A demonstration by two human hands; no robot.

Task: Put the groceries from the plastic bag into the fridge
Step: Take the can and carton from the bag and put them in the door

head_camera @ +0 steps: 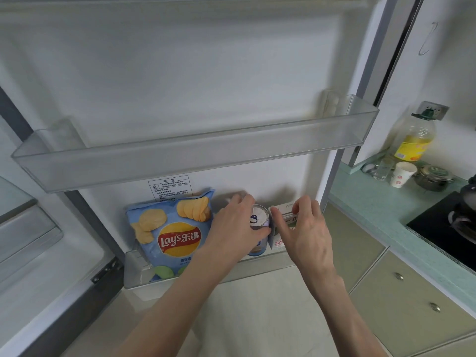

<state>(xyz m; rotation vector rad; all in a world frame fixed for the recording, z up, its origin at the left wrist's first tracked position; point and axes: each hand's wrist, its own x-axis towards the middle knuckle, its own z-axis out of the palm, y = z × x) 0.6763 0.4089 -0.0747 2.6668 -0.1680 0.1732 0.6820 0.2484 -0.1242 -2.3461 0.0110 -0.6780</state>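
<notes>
In the fridge door's lower bin (257, 269), the left hand (237, 228) grips a can (259, 215) beside a chip bag (170, 228), while the right hand (306, 230) pinches a carton (284, 211).

- The blue chip bag (171, 228) in the lower door shelf shows "Lay's" in white on a red band across a yellow disc, followed by the Chinese characters 乐事.
- A white warning sticker (170, 188) on the fridge door's inner wall carries Chinese print, too small to read.
- The carton (282, 215) has a red price tag starting "3.2".
</notes>
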